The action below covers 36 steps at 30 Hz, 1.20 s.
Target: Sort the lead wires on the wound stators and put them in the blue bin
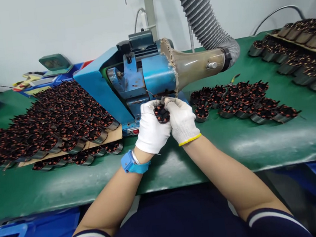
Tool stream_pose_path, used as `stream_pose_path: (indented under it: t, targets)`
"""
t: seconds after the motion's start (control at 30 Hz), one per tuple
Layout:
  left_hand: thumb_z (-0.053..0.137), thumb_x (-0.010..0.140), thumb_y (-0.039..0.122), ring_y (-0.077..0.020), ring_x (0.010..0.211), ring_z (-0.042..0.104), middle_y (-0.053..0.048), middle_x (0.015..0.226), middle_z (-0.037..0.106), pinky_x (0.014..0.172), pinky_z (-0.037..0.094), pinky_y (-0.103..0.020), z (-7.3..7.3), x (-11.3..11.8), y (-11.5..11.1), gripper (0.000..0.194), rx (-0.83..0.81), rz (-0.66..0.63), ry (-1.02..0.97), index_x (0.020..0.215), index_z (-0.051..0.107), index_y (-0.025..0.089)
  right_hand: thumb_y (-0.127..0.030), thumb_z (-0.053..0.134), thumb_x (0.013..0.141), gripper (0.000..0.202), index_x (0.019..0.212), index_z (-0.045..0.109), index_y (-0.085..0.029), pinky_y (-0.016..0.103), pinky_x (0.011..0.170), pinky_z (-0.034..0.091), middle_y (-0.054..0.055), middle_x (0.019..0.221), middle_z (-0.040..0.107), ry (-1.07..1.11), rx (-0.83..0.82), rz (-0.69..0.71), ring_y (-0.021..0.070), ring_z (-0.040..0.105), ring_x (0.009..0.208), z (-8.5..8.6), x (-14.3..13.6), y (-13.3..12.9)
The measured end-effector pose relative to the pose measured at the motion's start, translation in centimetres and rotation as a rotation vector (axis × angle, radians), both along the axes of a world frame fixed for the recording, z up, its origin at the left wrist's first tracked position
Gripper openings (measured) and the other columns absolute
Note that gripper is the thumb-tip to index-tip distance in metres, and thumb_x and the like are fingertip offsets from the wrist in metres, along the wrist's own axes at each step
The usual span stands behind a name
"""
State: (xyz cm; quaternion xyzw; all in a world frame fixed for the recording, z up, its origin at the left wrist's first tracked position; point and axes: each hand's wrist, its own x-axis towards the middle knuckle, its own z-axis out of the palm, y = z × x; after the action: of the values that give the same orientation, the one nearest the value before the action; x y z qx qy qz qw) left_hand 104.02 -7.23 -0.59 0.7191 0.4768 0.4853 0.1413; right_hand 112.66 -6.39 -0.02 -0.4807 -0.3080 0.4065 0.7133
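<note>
Both hands wear white knit gloves and meet in front of a blue motor-driven machine [158, 72]. A motor stator [162, 114], round and black with copper windings, is between them. My left hand [152, 128] is closed around its left side. With fingers pinched at the stator's upper right edge, my right hand [183, 117] appears to grip a thin wire end, though the fingertips hide it. Fine wires stick out above and to the left of the stator. The machine's front opening lies just beyond my fingers.
Many stators [58, 118] crowd the left, some on a cardboard sheet [103, 140]. A smaller group [241, 101] stands right of the machine, near a small yellow-handled tool [235, 78]. More stators [314, 66] are stacked far right. A grey duct hose [203, 14] joins the machine's funnel.
</note>
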Motion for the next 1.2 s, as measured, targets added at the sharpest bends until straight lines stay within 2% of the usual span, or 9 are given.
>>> stream_pose_path:
  t: [0.23, 0.5, 0.67, 0.77, 0.87, 0.93, 1.0, 1.1, 1.2]
  targets:
    - [0.069, 0.076, 0.027, -0.0191, 0.095, 0.064, -0.009, 0.107, 0.060, 0.087, 0.053, -0.034, 0.2, 0.0, -0.1, 0.042, 0.013, -0.004, -0.002, 0.112, 0.048, 0.019, -0.029, 0.061, 0.073, 0.014, 0.079, 0.065, -0.016, 0.027, 0.071, 0.050, -0.002, 0.069, 0.066, 0.093, -0.027, -0.012, 0.0112, 0.058, 0.067, 0.5, -0.2, -0.4]
    - [0.070, 0.075, 0.025, -0.0205, 0.098, 0.063, -0.010, 0.108, 0.058, 0.089, 0.053, -0.036, 0.2, 0.0, 0.0, 0.042, -0.006, -0.013, -0.022, 0.110, 0.047, 0.018, -0.031, 0.061, 0.074, 0.015, 0.079, 0.065, -0.017, 0.027, 0.072, 0.050, -0.002, 0.070, 0.067, 0.055, -0.018, 0.001, 0.0116, 0.060, 0.069, 0.3, -0.4, -0.4]
    - [0.070, 0.075, 0.025, -0.0191, 0.093, 0.064, -0.009, 0.107, 0.058, 0.086, 0.054, -0.035, 0.2, 0.0, 0.2, 0.043, -0.017, -0.019, -0.029, 0.111, 0.047, 0.018, -0.031, 0.061, 0.074, 0.015, 0.080, 0.065, -0.017, 0.026, 0.072, 0.050, -0.001, 0.072, 0.067, 0.068, -0.005, -0.016, 0.0110, 0.060, 0.069, 0.2, -0.4, -0.2]
    - [0.070, 0.073, 0.024, -0.0187, 0.094, 0.063, -0.008, 0.106, 0.057, 0.087, 0.053, -0.036, -0.1, -0.3, -0.5, 0.044, 0.017, -0.050, -0.052, 0.110, 0.046, 0.020, -0.030, 0.060, 0.077, 0.015, 0.081, 0.065, -0.017, 0.025, 0.068, 0.049, -0.001, 0.072, 0.067, 0.022, 0.010, -0.015, 0.0110, 0.059, 0.068, 0.4, -0.6, -1.4]
    - [0.073, 0.069, 0.026, -0.0186, 0.096, 0.061, -0.006, 0.106, 0.056, 0.090, 0.053, -0.037, -0.4, -1.2, -2.3, 0.049, 0.047, -0.117, -0.152, 0.109, 0.046, 0.023, -0.033, 0.060, 0.081, 0.017, 0.082, 0.066, -0.017, 0.025, 0.063, 0.048, 0.000, 0.072, 0.068, -0.066, 0.081, 0.032, 0.0122, 0.060, 0.066, 0.4, -1.0, -4.1]
    - [0.075, 0.066, 0.028, -0.0176, 0.089, 0.061, -0.004, 0.102, 0.058, 0.084, 0.055, -0.036, -0.4, -2.2, -3.9, 0.052, -0.079, -0.195, -0.300, 0.108, 0.045, 0.024, -0.038, 0.060, 0.083, 0.021, 0.082, 0.067, -0.018, 0.026, 0.061, 0.048, 0.001, 0.072, 0.068, -0.089, 0.122, 0.070, 0.0134, 0.060, 0.065, 0.1, -1.2, -5.9]
    - [0.072, 0.069, 0.034, -0.0160, 0.075, 0.061, -0.004, 0.094, 0.059, 0.070, 0.056, -0.035, 0.1, -3.4, -5.4, 0.047, -0.340, -0.311, -0.477, 0.106, 0.044, 0.025, -0.044, 0.059, 0.084, 0.028, 0.082, 0.068, -0.017, 0.026, 0.059, 0.047, 0.001, 0.067, 0.066, -0.135, 0.128, 0.100, 0.0141, 0.059, 0.061, -0.3, -1.2, -6.9]
    - [0.059, 0.074, 0.045, -0.0144, 0.058, 0.054, -0.008, 0.092, 0.061, 0.054, 0.052, -0.036, 1.1, -5.3, -7.0, 0.038, -0.687, -0.458, -0.729, 0.103, 0.048, 0.023, -0.049, 0.055, 0.087, 0.036, 0.081, 0.069, -0.018, 0.027, 0.060, 0.047, 0.001, 0.066, 0.067, -0.183, 0.136, 0.130, 0.0159, 0.062, 0.063, -0.7, -1.1, -7.0]
    - [0.056, 0.070, 0.047, -0.0151, 0.059, 0.055, -0.013, 0.098, 0.063, 0.055, 0.053, -0.038, 1.6, -7.3, -7.9, 0.039, -0.802, -0.501, -0.938, 0.099, 0.055, 0.021, -0.051, 0.056, 0.086, 0.038, 0.077, 0.069, -0.017, 0.030, 0.066, 0.050, 0.005, 0.077, 0.072, -0.153, 0.146, 0.101, 0.0190, 0.067, 0.072, -0.9, -0.4, -6.8]
